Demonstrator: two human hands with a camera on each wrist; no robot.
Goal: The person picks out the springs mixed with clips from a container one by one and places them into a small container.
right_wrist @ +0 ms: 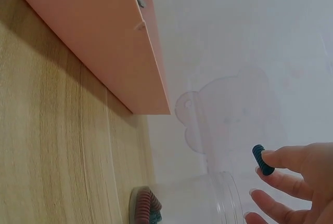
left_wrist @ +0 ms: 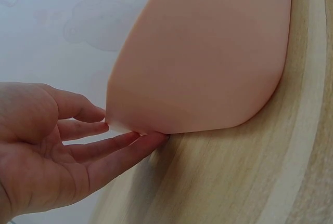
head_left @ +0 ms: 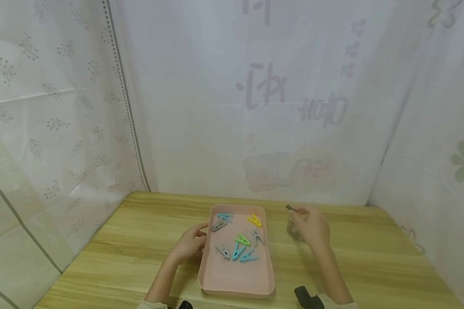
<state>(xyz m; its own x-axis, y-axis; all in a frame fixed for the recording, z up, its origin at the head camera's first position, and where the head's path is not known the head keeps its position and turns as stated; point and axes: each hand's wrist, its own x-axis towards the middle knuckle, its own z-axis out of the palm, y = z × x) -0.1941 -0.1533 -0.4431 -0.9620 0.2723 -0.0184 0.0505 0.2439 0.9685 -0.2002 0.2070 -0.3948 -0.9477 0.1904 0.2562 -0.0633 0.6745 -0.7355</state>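
A pink tray (head_left: 236, 279) lies on the table, holding several plastic clothespins, among them a yellow clothespin (head_left: 254, 221) and a green clothespin (head_left: 243, 240); the others are blue or grey. My left hand (head_left: 191, 244) touches the tray's left wall with its fingertips, fingers extended along the lower edge in the left wrist view. Between thumb and index finger, my right hand (head_left: 313, 225) pinches a small dark teal ribbed cylinder (right_wrist: 263, 160). It is held up over a clear jar (right_wrist: 190, 200). Inside the jar, reddish-brown and teal ribbed pieces (right_wrist: 145, 206) lie at the bottom.
The wooden table (head_left: 131, 249) runs back to a pale printed curtain (head_left: 201, 107), and similar curtains hang at both sides. A black strap-like part (head_left: 309, 298) shows at the right wrist. The jar stands to the right of the tray.
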